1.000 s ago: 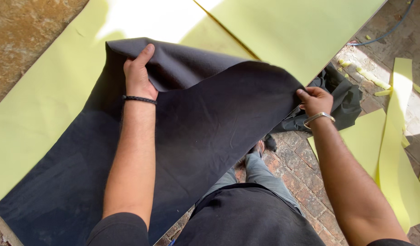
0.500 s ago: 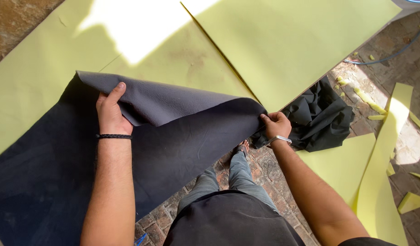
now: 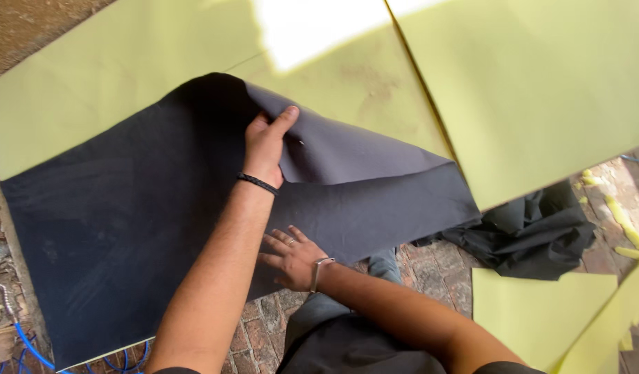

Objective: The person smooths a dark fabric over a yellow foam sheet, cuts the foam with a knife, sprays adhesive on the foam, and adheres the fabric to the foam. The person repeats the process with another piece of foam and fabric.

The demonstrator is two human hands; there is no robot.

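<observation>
A: Starting at the left, what lies there?

B: A blue hose (image 3: pixel 25 344) at the edge, then the large dark grey fabric sheet (image 3: pixel 125 228) spread flat over the pale yellow-green foam sheet (image 3: pixel 91 90).

A: And the hands?

B: The left hand (image 3: pixel 267 145) pinches the fabric's folded-over flap, fingers closed on its edge. The right hand (image 3: pixel 292 257) lies open, palm down, pressing the near edge.

A: How far along does it look?

B: Most of the sheet seems laid; the flap under the left hand remains turned back. A crumpled black cloth (image 3: pixel 534 232) sits on the brick floor (image 3: pixel 430 270) to the right.

A: What changed in the last second?

B: The right hand released the far corner and came down flat; more fabric now lies smooth.
</observation>
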